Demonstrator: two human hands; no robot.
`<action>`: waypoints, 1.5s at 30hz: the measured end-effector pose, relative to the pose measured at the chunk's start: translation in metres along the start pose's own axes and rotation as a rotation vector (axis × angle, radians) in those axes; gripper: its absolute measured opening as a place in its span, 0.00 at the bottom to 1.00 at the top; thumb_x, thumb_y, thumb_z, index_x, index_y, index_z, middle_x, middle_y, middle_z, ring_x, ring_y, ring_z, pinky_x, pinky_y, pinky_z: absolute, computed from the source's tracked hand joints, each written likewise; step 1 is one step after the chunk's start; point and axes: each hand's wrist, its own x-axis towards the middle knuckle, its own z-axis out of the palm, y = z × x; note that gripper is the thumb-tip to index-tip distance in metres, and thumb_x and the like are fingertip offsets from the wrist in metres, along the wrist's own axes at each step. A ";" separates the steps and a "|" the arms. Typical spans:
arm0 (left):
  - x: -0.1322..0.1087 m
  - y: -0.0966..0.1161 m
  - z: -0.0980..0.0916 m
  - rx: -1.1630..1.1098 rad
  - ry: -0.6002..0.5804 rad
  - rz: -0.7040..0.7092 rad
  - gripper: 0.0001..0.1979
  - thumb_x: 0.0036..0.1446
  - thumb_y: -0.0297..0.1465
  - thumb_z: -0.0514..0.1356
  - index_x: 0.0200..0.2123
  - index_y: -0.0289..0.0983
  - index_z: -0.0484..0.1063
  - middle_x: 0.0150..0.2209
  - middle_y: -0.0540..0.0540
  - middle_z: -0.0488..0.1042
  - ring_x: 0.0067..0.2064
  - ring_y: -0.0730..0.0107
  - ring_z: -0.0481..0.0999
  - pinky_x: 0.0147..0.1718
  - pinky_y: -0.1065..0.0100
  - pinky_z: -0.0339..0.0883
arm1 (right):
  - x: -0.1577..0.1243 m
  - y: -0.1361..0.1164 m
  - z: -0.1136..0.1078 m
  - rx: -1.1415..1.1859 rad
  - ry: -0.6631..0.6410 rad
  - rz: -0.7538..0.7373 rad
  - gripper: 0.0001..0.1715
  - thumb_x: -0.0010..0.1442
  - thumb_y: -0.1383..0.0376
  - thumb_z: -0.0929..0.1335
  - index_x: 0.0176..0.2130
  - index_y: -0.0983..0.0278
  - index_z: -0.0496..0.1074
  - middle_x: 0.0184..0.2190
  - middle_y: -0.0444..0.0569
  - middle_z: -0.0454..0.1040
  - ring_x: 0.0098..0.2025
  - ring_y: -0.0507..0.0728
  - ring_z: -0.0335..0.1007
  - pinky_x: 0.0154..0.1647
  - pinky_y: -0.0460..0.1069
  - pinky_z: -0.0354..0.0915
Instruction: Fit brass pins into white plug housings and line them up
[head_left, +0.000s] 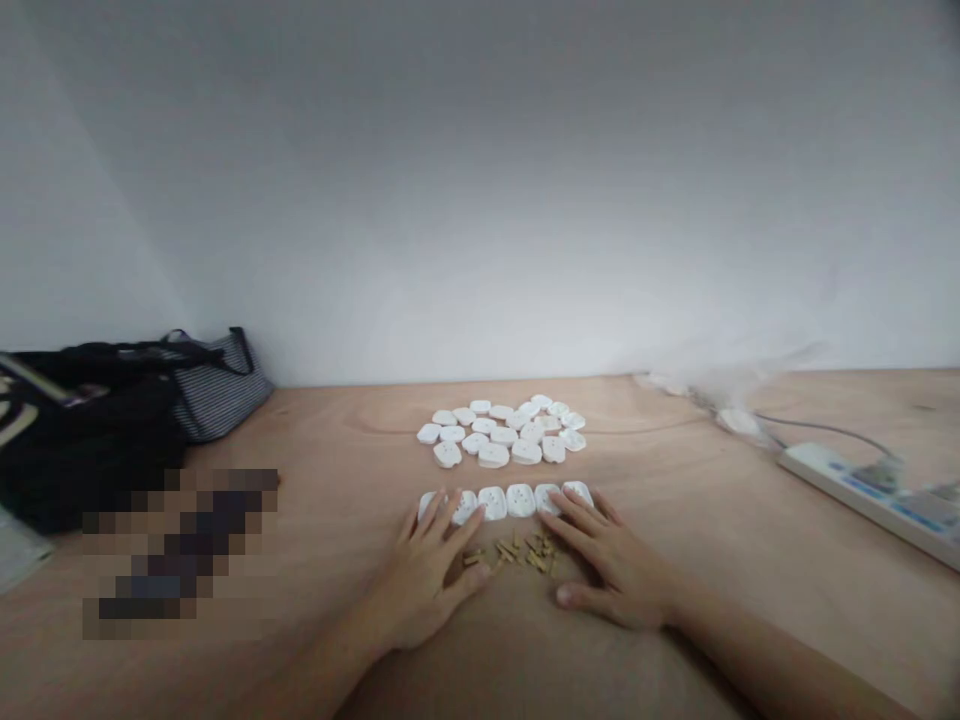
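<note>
A row of several white plastic socket housings [520, 500] with small holes lies on the wooden table [337, 560]. My left hand [431, 575] rests flat with fingers spread, its fingertips over the left end of the row. At the right end, my right hand [611, 560] lies likewise, fingers stretched onto the last housings. Between my two hands is a loose pile of small brass pieces [510, 550]; some may be hidden by my left thumb. Behind the row, several more white housings [502, 435] form a loose group, some of them tilted.
A white power strip [870, 495] with a plug and cord lies at the right, near a clear plastic bag [735, 390]. Black and striped bags [217, 385] stand at the left, beside a blurred-out dark object [195, 545]. A pale wall [480, 200] bounds the table's back.
</note>
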 end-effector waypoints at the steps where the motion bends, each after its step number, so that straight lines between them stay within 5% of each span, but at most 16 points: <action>1: 0.001 0.001 0.000 -0.003 -0.008 0.008 0.30 0.61 0.50 0.46 0.63 0.49 0.48 0.66 0.42 0.44 0.66 0.46 0.42 0.59 0.42 0.42 | 0.000 0.001 0.001 -0.001 -0.001 0.016 0.45 0.56 0.43 0.63 0.65 0.58 0.46 0.66 0.55 0.43 0.66 0.68 0.34 0.62 0.69 0.35; 9: 0.005 0.013 -0.004 -0.006 0.014 0.039 0.31 0.61 0.50 0.46 0.64 0.48 0.45 0.67 0.42 0.42 0.66 0.47 0.39 0.59 0.40 0.38 | -0.004 0.001 -0.001 -0.007 0.071 0.038 0.45 0.56 0.44 0.63 0.64 0.58 0.47 0.65 0.56 0.47 0.66 0.69 0.38 0.62 0.70 0.35; 14: -0.001 0.015 -0.007 0.034 -0.030 0.129 0.31 0.60 0.51 0.47 0.64 0.49 0.45 0.67 0.43 0.41 0.66 0.47 0.39 0.58 0.38 0.33 | -0.004 -0.004 -0.008 -0.006 -0.071 -0.120 0.45 0.56 0.43 0.63 0.65 0.53 0.44 0.66 0.54 0.40 0.66 0.70 0.33 0.60 0.73 0.28; 20: -0.002 0.013 -0.005 0.021 -0.070 0.141 0.32 0.60 0.50 0.47 0.64 0.49 0.43 0.67 0.43 0.39 0.66 0.45 0.40 0.58 0.37 0.36 | -0.003 -0.003 -0.006 0.018 -0.139 -0.105 0.44 0.57 0.43 0.62 0.64 0.52 0.42 0.66 0.53 0.41 0.66 0.70 0.33 0.60 0.72 0.28; 26: 0.009 -0.015 -0.004 -0.107 0.184 -0.037 0.23 0.64 0.37 0.47 0.61 0.43 0.56 0.64 0.43 0.52 0.65 0.52 0.48 0.60 0.44 0.43 | -0.003 -0.003 -0.006 0.006 -0.121 -0.108 0.45 0.57 0.43 0.62 0.65 0.54 0.41 0.66 0.54 0.40 0.66 0.70 0.33 0.61 0.71 0.28; 29: 0.014 -0.035 -0.005 -0.272 0.172 -0.007 0.23 0.62 0.35 0.51 0.60 0.39 0.58 0.62 0.42 0.58 0.62 0.57 0.57 0.59 0.55 0.53 | -0.003 -0.004 -0.006 0.006 -0.122 -0.130 0.45 0.57 0.44 0.62 0.65 0.53 0.41 0.66 0.54 0.40 0.66 0.70 0.33 0.61 0.72 0.29; 34: 0.015 -0.047 -0.007 -0.416 0.186 -0.064 0.24 0.59 0.35 0.55 0.58 0.38 0.60 0.58 0.42 0.65 0.59 0.55 0.64 0.57 0.53 0.57 | -0.002 -0.007 -0.007 -0.026 -0.036 -0.151 0.45 0.57 0.44 0.63 0.65 0.57 0.44 0.65 0.57 0.46 0.66 0.70 0.37 0.60 0.73 0.31; 40: 0.010 -0.013 -0.017 -0.487 0.334 -0.068 0.25 0.56 0.35 0.59 0.56 0.40 0.61 0.56 0.43 0.68 0.56 0.56 0.66 0.56 0.54 0.59 | 0.009 -0.017 0.006 -0.004 0.285 -0.117 0.34 0.57 0.52 0.66 0.60 0.60 0.58 0.57 0.56 0.63 0.62 0.65 0.52 0.62 0.68 0.37; 45: 0.005 0.028 -0.012 -0.668 0.199 0.090 0.29 0.49 0.34 0.66 0.55 0.43 0.63 0.52 0.45 0.72 0.52 0.58 0.72 0.52 0.61 0.65 | 0.024 -0.032 0.018 0.081 0.381 -0.113 0.34 0.56 0.52 0.68 0.58 0.60 0.59 0.52 0.56 0.69 0.56 0.64 0.60 0.61 0.66 0.42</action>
